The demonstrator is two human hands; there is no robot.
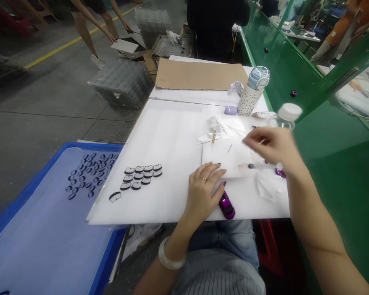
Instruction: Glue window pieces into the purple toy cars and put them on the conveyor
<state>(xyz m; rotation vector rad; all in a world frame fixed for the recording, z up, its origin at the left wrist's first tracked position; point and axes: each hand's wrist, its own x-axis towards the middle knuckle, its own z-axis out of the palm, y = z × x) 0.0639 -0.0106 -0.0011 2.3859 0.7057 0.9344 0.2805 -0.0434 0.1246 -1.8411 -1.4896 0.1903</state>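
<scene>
My left hand lies on the white tabletop with its fingers spread, the thumb at the front end of a shiny purple toy car. It does not appear to grip the car. My right hand is raised over the right side, smeared by motion. Its fingers are curled together in a pinch; whatever they hold, if anything, is too blurred to make out. Below it, a syringe rests on white paper. A second purple piece is partly hidden by my right wrist. Toothpicks lie on crumpled tissue.
Small black-rimmed curved parts stand in rows at the left; more lie in a blue-edged tray. At the back are a dotted bottle, a purple case, cardboard and a white-capped bottle. A green conveyor runs right; people work beyond.
</scene>
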